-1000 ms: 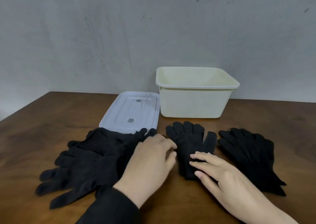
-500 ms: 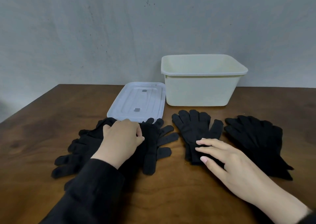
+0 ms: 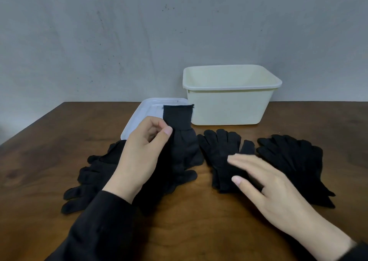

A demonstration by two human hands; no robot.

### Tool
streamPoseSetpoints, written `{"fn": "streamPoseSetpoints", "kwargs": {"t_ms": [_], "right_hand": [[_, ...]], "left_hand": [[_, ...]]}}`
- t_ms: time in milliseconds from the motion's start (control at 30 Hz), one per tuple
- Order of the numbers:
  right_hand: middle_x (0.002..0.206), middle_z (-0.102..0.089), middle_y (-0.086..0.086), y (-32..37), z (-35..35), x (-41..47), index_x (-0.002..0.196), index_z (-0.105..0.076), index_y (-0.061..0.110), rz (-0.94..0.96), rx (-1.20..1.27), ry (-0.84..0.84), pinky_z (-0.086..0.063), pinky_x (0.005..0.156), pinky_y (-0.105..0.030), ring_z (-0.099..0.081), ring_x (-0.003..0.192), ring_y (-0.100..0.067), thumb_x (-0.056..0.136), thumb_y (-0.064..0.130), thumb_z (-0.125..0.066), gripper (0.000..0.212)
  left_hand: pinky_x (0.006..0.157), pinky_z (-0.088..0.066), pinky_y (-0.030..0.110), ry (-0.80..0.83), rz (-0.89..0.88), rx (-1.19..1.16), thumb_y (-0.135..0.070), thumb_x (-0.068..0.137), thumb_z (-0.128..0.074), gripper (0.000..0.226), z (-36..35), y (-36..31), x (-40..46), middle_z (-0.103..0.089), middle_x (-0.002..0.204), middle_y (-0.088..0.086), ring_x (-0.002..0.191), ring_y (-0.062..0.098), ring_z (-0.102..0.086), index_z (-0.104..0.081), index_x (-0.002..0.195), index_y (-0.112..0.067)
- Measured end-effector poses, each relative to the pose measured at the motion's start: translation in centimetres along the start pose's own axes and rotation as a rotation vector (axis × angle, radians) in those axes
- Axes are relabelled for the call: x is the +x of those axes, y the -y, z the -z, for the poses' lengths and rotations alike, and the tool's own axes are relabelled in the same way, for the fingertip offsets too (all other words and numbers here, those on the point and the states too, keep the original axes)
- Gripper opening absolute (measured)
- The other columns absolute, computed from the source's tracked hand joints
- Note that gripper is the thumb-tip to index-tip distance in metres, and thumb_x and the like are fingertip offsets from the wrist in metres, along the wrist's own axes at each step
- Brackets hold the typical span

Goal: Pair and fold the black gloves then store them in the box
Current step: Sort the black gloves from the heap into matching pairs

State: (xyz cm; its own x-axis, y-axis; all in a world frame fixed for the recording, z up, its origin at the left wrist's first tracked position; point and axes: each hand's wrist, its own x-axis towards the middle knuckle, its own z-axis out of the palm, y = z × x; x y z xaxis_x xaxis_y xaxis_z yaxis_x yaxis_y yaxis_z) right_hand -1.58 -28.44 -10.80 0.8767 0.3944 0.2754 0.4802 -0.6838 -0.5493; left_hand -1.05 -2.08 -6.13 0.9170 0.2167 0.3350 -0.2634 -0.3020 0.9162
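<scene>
My left hand (image 3: 140,155) pinches a black glove (image 3: 182,141) by its cuff and holds it up, cuff on top, fingers hanging to the table. Under and left of it lies a loose heap of black gloves (image 3: 93,173). A flat black glove (image 3: 225,153) lies in the middle, fingers pointing away from me, and my right hand (image 3: 264,189) hovers open over its near end, slightly blurred. A stack of black gloves (image 3: 294,161) lies further right. The cream box (image 3: 229,105) stands open behind them.
The box's white lid (image 3: 145,113) lies flat to the left of the box, partly behind the lifted glove. All of this sits on a brown wooden table (image 3: 189,231) against a grey wall. The table's left edge runs diagonally at far left.
My left hand closed on one glove from the left heap and raised it by the cuff. My right hand lifted slightly off the middle glove. The camera tilted, so the scene sits lower.
</scene>
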Motion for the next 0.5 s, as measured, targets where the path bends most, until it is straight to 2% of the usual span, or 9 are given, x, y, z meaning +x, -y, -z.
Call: {"fn": "streamPoseSetpoints", "kwargs": {"t_ms": [100, 200, 267, 333, 367, 433, 467, 500], "right_hand": [[0.137, -0.046, 0.037, 1.8, 1.1, 0.4, 0.142, -0.040, 0.049, -0.022, 0.232, -0.156, -0.041, 0.102, -0.018, -0.041, 0.129, 0.013, 0.085, 0.055, -0.055, 0.059], [0.130, -0.053, 0.035, 3.7, 2.0, 1.7, 0.146, -0.031, 0.048, -0.083, 0.469, -0.089, -0.047, 0.091, -0.015, -0.048, 0.123, 0.013, 0.087, 0.047, -0.062, 0.067], [0.117, -0.063, 0.032, 4.2, 2.2, 2.4, 0.141, -0.043, 0.046, -0.102, 0.434, -0.042, -0.050, 0.089, -0.017, -0.056, 0.115, 0.011, 0.090, 0.042, -0.063, 0.055], [0.101, -0.072, 0.018, 5.0, 2.8, 3.1, 0.119, -0.063, 0.037, -0.074, 0.343, -0.012, -0.056, 0.083, -0.022, -0.066, 0.098, 0.002, 0.093, 0.036, -0.063, 0.026], [0.089, -0.072, 0.011, 5.3, 3.2, 3.3, 0.112, -0.065, 0.034, -0.055, 0.319, 0.003, -0.057, 0.076, -0.025, -0.068, 0.085, -0.003, 0.095, 0.032, -0.062, 0.018], [0.063, -0.059, 0.004, 6.0, 4.3, 3.6, 0.113, -0.057, 0.038, -0.056, 0.318, 0.027, -0.048, 0.055, -0.015, -0.058, 0.057, -0.004, 0.096, 0.026, -0.060, 0.022], [0.059, -0.054, -0.003, 6.2, 5.0, 3.7, 0.112, -0.054, 0.039, -0.072, 0.327, 0.032, -0.043, 0.050, -0.014, -0.054, 0.051, -0.006, 0.096, 0.023, -0.060, 0.023], [0.060, -0.057, -0.009, 6.5, 5.8, 3.8, 0.107, -0.056, 0.038, -0.093, 0.346, 0.035, -0.043, 0.049, -0.016, -0.055, 0.048, -0.009, 0.097, 0.020, -0.059, 0.020]], "left_hand": [[0.081, -0.048, 0.022, 0.224, -0.037, 0.032, -0.016, 0.091, -0.065, 0.013, -0.7, -0.5, -0.8, -0.068, 0.086, -0.011, 0.087, 0.006, -0.064, -0.065, 0.085, -0.027], [0.085, -0.048, 0.027, 0.414, -0.103, 0.196, -0.021, 0.092, -0.064, 0.010, -1.7, -0.9, -1.7, -0.068, 0.092, -0.013, 0.093, 0.008, -0.063, -0.066, 0.087, -0.030], [0.086, -0.045, 0.027, 0.476, -0.136, 0.216, -0.021, 0.092, -0.064, 0.011, -2.1, -1.0, -2.1, -0.066, 0.093, -0.013, 0.095, 0.009, -0.061, -0.066, 0.087, -0.031], [0.087, -0.047, 0.028, 0.496, -0.128, 0.200, -0.022, 0.091, -0.065, 0.012, -2.2, -1.0, -2.3, -0.067, 0.095, -0.014, 0.096, 0.008, -0.062, -0.066, 0.089, -0.033], [0.088, -0.049, 0.030, 0.491, -0.111, 0.184, -0.023, 0.091, -0.066, 0.012, -2.2, -1.0, -2.3, -0.068, 0.096, -0.014, 0.097, 0.007, -0.063, -0.066, 0.091, -0.035], [0.090, -0.050, 0.029, 0.448, -0.077, 0.153, -0.025, 0.089, -0.067, 0.016, -2.1, -0.8, -2.2, -0.069, 0.100, -0.015, 0.100, 0.004, -0.063, -0.064, 0.096, -0.039], [0.089, -0.049, 0.027, 0.407, -0.068, 0.157, -0.026, 0.088, -0.068, 0.020, -2.2, -0.6, -2.1, -0.068, 0.100, -0.017, 0.101, 0.001, -0.063, -0.063, 0.099, -0.042], [0.087, -0.048, 0.023, 0.355, -0.069, 0.184, -0.028, 0.088, -0.069, 0.022, -2.3, -0.4, -2.0, -0.066, 0.100, -0.019, 0.099, -0.001, -0.061, -0.062, 0.101, -0.044]]}}
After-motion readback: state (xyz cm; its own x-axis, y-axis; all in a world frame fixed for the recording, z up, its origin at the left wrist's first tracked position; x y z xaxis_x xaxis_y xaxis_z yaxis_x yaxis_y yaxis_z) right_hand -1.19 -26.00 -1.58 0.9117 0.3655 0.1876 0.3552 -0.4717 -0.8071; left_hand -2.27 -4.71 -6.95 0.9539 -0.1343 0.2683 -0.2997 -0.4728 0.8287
